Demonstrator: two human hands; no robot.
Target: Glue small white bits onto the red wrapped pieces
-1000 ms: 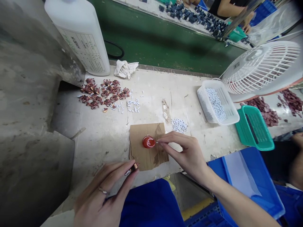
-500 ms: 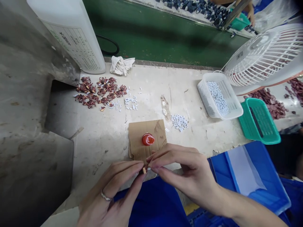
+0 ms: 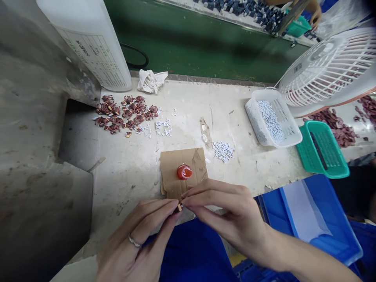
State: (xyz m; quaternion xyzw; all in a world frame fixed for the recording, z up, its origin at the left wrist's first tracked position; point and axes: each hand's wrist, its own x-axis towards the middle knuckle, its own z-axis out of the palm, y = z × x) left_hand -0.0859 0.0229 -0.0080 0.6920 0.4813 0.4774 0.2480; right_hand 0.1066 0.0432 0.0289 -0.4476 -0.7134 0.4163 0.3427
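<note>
My left hand (image 3: pixel 141 235), a ring on one finger, pinches a small brown-and-tan figure piece (image 3: pixel 179 207) between thumb and fingertips. My right hand (image 3: pixel 226 213) is closed in a pinch against the same piece, with a tiny white part at its fingertips, mostly hidden. Just beyond the hands, a small pot of red-orange liquid (image 3: pixel 184 172) stands on a cardboard square (image 3: pixel 169 160). Right of the cardboard lies a heap of tiny white parts (image 3: pixel 223 151). Brown figure pieces (image 3: pixel 133 111) are clustered at the back left, with loose white parts (image 3: pixel 163 127) beside them.
A large white jug (image 3: pixel 94 47) and a crumpled cloth (image 3: pixel 151 81) stand at the back. To the right are a white basket (image 3: pixel 255 125) of white parts, a green basket (image 3: pixel 335 156), a fan (image 3: pixel 329 74) and a blue bin (image 3: pixel 340 231). Another person's hand (image 3: pixel 315 17) shows at top right.
My right fingertips have shifted slightly left, closer against the brown-and-tan piece, and less of the tiny white part shows. My left hand is nearly still.
</note>
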